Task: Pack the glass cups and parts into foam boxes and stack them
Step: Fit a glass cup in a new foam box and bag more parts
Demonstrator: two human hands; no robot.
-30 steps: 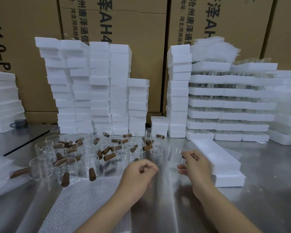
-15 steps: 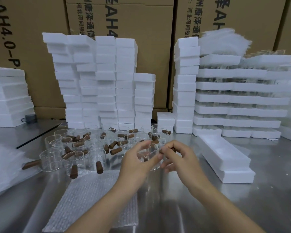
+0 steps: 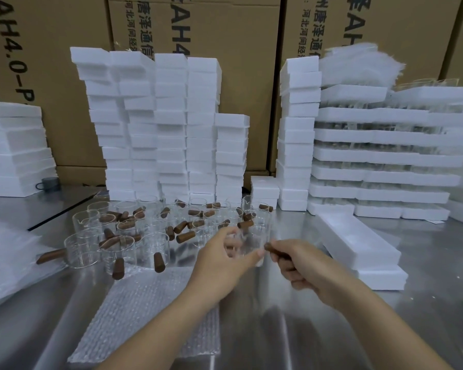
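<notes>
Left grip (image 3: 221, 263) curls round glass cup (image 3: 247, 244); right grip (image 3: 305, 268) pinches brown handle (image 3: 273, 250) beside it.

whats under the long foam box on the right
A second foam box lies under the long foam box, resting on the metal table. Its inside is covered, so any contents cannot be seen.

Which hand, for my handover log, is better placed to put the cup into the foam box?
Probably right: the right hand grips the wooden handle, nearer the foam box; the left hand holds the glass cup.
</notes>
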